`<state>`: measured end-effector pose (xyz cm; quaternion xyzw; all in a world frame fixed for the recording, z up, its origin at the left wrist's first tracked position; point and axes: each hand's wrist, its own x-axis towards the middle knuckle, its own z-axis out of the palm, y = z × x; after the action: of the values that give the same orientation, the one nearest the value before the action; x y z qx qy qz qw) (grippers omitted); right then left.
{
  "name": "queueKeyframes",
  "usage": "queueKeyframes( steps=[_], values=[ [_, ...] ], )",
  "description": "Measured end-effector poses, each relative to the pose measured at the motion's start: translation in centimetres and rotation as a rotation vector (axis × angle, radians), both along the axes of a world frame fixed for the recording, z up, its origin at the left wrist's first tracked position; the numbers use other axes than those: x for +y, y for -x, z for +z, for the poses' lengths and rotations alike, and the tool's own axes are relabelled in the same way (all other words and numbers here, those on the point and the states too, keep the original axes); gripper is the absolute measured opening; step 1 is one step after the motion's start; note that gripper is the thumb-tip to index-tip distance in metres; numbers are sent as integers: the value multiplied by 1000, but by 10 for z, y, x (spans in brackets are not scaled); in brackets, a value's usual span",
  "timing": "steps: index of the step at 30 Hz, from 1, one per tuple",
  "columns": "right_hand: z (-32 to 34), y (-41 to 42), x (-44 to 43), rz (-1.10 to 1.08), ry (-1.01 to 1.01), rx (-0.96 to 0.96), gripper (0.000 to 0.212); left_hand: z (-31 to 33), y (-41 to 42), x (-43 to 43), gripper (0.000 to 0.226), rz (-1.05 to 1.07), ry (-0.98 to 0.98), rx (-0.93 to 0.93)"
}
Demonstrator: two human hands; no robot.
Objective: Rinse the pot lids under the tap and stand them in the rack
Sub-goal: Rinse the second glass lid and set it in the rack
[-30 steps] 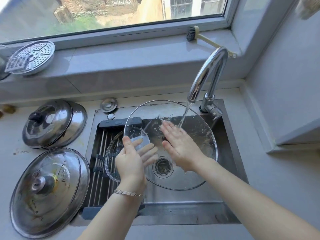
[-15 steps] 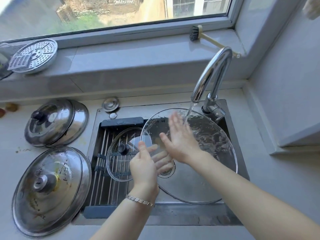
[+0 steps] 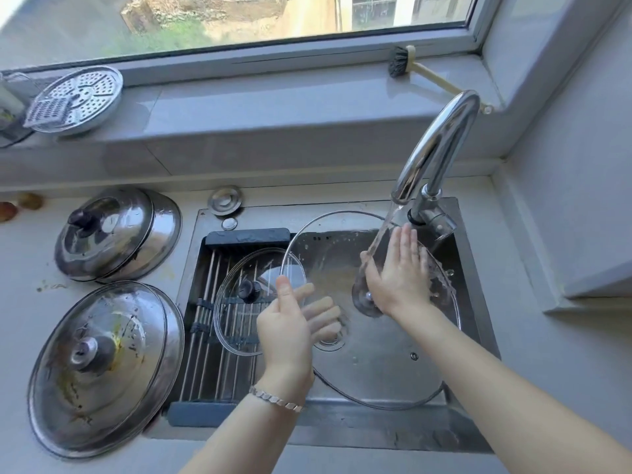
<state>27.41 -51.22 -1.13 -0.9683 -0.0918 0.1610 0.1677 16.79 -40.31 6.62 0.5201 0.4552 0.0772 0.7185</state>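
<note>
A large round clear glass lid with a thin metal rim (image 3: 376, 364) is held tilted over the stainless steel sink (image 3: 342, 429). Its left edge is pinched by the left hand (image 3: 290, 323), the thumb laid on the near face and the fingers seen through the glass behind it. The right hand (image 3: 400, 271) is pressed flat on the lid's upper part, fingers straight and together. Water from the curved chrome tap (image 3: 434, 148), just above the right hand, is poured down beside its fingertips onto the glass. Just left of the left hand, a smaller clear glass lid with a black knob (image 3: 236, 323) is laid flat on the metal-rod rack with dark grey end bars (image 3: 201, 336). Farther left, two domed steel lids (image 3: 116, 234) are set on the grey counter (image 3: 20, 302).
</note>
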Motion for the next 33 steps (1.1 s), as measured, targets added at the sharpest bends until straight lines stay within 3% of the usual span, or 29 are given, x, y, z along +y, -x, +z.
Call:
queueKeyframes(
  steps=[3, 9, 13, 15, 21, 24, 27, 30, 33],
  values=[
    [7, -4, 16, 40, -45, 47, 79, -3, -2, 0, 50, 21, -10, -5],
    [35, 15, 66, 412, -266, -61, 72, -5, -11, -1, 51, 29, -4, 2],
    [43, 43, 62, 725, -370, -120, 60, -5, -23, 20, 47, 74, -162, -21],
    [36, 57, 55, 794, -427, -172, 59, 0, -27, 27, 50, 66, -152, -83],
    [-11, 61, -1, 909, -294, -332, 55, 9, -30, 33, 52, 57, -166, -183],
    [-37, 54, -38, 782, -199, -254, 61, 10, -30, 35, 47, 62, -240, -202],
    [-45, 50, -66, 486, -320, 40, 70, 11, -26, 37, 45, 40, -287, -180],
    [-44, 39, -65, -131, -568, 228, 54, 9, -22, 40, 48, 15, -237, -100],
    [-32, 20, -55, -667, -995, 706, 37, 0, -17, 39, 50, -43, -117, 8]
  ],
)
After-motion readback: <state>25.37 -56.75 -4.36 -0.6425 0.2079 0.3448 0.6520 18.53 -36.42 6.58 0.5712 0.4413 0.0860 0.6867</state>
